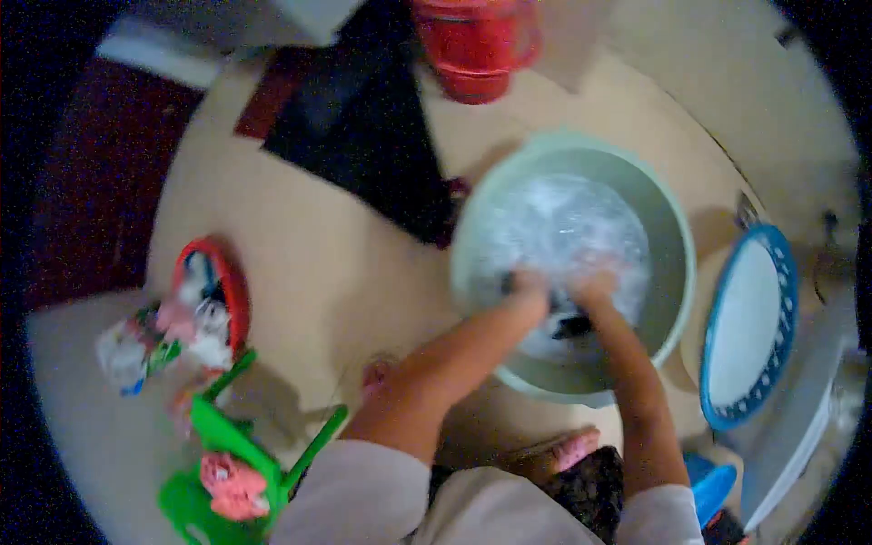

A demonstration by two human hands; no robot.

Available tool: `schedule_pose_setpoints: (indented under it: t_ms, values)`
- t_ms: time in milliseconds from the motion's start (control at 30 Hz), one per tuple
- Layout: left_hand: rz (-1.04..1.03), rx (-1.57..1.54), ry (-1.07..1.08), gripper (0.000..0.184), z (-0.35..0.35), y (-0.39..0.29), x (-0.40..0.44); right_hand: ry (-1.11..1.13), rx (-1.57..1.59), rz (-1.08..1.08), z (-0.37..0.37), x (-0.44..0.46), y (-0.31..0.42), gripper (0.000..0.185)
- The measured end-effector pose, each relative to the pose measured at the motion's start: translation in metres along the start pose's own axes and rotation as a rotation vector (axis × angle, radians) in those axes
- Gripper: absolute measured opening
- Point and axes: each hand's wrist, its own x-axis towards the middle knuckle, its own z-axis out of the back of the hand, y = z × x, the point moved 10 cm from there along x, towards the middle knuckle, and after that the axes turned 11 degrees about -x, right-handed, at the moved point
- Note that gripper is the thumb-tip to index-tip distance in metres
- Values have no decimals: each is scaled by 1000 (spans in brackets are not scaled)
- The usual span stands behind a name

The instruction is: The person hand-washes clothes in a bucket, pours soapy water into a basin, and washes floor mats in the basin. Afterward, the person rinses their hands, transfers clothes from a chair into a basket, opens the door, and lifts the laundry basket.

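A large pale green tub stands on the floor in front of me, holding foamy, whitish water. Both my forearms reach down into it. My left hand is at the water on the near left side, smeared by motion, and its fingers do not show clearly. Close by on the right, my right hand is also blurred and partly lost in the suds. A small dark thing, perhaps cloth, shows at the surface between and just below the hands. Whether either hand grips it is hidden.
Beyond the tub stands a red bucket. A black cloth or mat lies to its left. At right leans a blue-rimmed white basin. On the left are a red basket with cloths and a green chair.
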Motion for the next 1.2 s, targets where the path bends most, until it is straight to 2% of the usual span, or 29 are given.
schedule_pose_setpoints:
  t_ms: [33, 100, 133, 233, 333, 467, 533, 567, 633, 700, 733, 800, 833, 933, 967, 1000, 1067, 1100, 1167, 1200]
  values:
    - [-1, -32, 45, 45, -20, 7, 20, -211, -107, -11, 29, -14, 7, 47]
    - [51, -75, 151, 33, -64, 30, 62, 367, -227, 144, -78, 31, 10, 47]
    - [92, -91, 202, 31, -82, 43, 65, 401, -178, 135, -94, 39, 13, 46]
    - [7, 98, 153, 28, -6, 30, 22, 303, -100, 94, -93, 52, 12, 41]
    - [-13, 181, 220, 27, -61, 53, 72, 261, -60, 77, -93, 53, 3, 38]
    - [-3, 114, 171, 26, 26, 47, 24, 163, -49, 81, -112, 82, -1, 33]
    - [-73, 54, 117, 32, 49, 46, 12, -2, -67, 125, -134, 126, 2, 32]
    - [-68, 52, 109, 32, 49, 54, 11, -46, 41, 208, -100, 123, 13, 33]
    - [-57, -161, -82, 74, 58, 69, 9, -87, 143, 298, -10, 72, 32, 36]
    - [-6, -260, -118, 81, 66, 69, 1, -174, 473, 249, 78, 2, 24, 62]
    - [51, -359, -135, 88, 68, 70, -3, -180, 465, 242, 96, -18, 22, 62]
    - [28, -418, -152, 88, 89, 51, -24, -86, 463, 367, 101, -45, 30, 73]
    - [3, -486, -169, 89, 103, 44, -39, -204, 436, 352, 107, -52, 29, 77]
    - [-81, -515, -179, 86, 118, 31, -71, -217, 373, 308, 120, -72, 31, 74]
    - [-107, -470, -205, 78, 122, 26, -79, -457, 290, 311, 139, -81, 30, 58]
    - [-113, -466, -203, 78, 122, 25, -82, -459, 293, 304, 141, -83, 26, 58]
    - [-150, -399, -283, 66, 132, 21, -91, -291, 272, 141, 153, -90, 6, 37]
    - [-151, -400, -287, 66, 132, 20, -95, -480, 208, 130, 161, -95, -1, 26]
    - [-159, -128, -246, 55, 134, 8, -107, -478, 214, 101, 168, -104, -18, 26]
    - [-161, -129, -249, 55, 136, 4, -114, -474, 221, 74, 171, -108, -29, 27]
